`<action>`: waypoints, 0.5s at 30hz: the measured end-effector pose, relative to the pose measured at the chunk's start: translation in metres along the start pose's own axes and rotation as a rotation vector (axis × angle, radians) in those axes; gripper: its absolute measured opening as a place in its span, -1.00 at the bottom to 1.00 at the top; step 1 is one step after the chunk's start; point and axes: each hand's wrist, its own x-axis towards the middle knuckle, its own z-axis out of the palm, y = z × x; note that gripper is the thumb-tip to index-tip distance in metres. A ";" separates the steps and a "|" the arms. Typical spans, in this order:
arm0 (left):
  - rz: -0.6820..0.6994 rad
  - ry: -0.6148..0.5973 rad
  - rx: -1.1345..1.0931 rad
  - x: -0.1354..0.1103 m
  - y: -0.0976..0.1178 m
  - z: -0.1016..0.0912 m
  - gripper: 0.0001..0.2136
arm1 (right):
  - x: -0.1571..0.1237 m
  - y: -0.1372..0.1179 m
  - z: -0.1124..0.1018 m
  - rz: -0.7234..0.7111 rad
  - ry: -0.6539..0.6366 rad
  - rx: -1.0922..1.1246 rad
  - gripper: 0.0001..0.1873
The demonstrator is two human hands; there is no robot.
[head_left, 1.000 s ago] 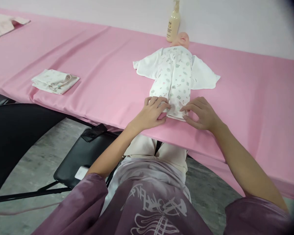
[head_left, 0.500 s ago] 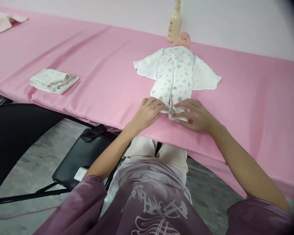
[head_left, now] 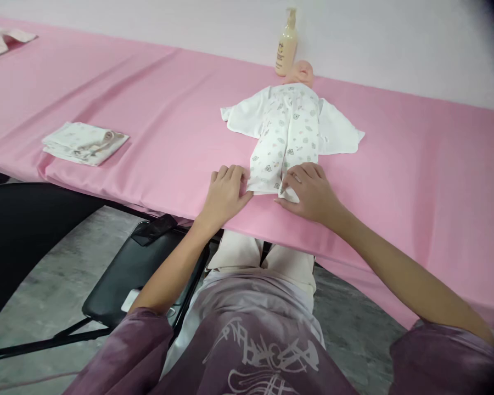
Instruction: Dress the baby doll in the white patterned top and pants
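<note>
A baby doll (head_left: 303, 73) lies on its back with its head toward the wall. It wears a white baby garment (head_left: 286, 129) with small prints, its wide sleeves spread to both sides. My left hand (head_left: 225, 192) is closed at the garment's lower left corner, thumb and fingers pinching the hem. My right hand (head_left: 307, 189) grips the hem near the centre opening, thumb below and fingers on top. Part of the lower right hem is hidden beneath that hand.
A pump bottle (head_left: 286, 55) stands by the doll's head against the wall. Folded printed cloth (head_left: 82, 144) lies to the left on the pink-covered table (head_left: 168, 137); another cloth (head_left: 0, 41) is at the far left. Below is a black chair (head_left: 119, 280) with a white object (head_left: 132, 300).
My left hand has moved left from the centre opening to the garment's lower left corner. My right hand has shifted slightly left and closed on the hem. The view has tilted a little.
</note>
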 end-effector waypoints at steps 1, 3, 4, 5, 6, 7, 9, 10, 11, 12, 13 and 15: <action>-0.026 -0.030 -0.004 -0.001 0.002 -0.003 -0.79 | 0.003 -0.004 0.002 0.013 -0.012 -0.045 -0.69; -0.065 -0.068 -0.022 -0.002 0.006 -0.007 -0.81 | 0.008 -0.011 0.006 0.046 -0.034 -0.106 -0.69; -0.075 -0.071 -0.034 -0.002 0.007 -0.008 -0.82 | 0.010 -0.015 0.007 0.069 -0.039 -0.123 -0.70; -0.081 -0.066 -0.047 -0.002 0.008 -0.008 -0.82 | 0.011 -0.018 0.008 0.095 -0.042 -0.135 -0.71; -0.082 -0.057 -0.061 -0.002 0.008 -0.009 -0.81 | 0.012 -0.021 0.009 0.123 -0.044 -0.144 -0.71; -0.080 -0.046 -0.074 -0.002 0.009 -0.008 -0.80 | 0.012 -0.025 0.009 0.148 -0.045 -0.154 -0.71; -0.073 -0.029 -0.096 -0.001 0.009 -0.008 -0.79 | 0.014 -0.030 0.011 0.188 -0.048 -0.176 -0.72; -0.071 -0.025 -0.106 -0.001 0.009 -0.008 -0.78 | 0.015 -0.032 0.012 0.203 -0.050 -0.186 -0.73; -0.070 -0.025 -0.118 0.000 0.010 -0.008 -0.77 | 0.015 -0.034 0.013 0.214 -0.052 -0.192 -0.76; -0.070 -0.026 -0.132 0.001 0.011 -0.009 -0.77 | 0.016 -0.035 0.014 0.220 -0.051 -0.193 -0.78; -0.071 -0.027 -0.146 0.002 0.012 -0.011 -0.76 | 0.017 -0.035 0.016 0.222 -0.047 -0.190 -0.81; -0.070 -0.027 -0.172 0.003 0.014 -0.016 -0.76 | 0.019 -0.035 0.017 0.207 -0.031 -0.176 -0.84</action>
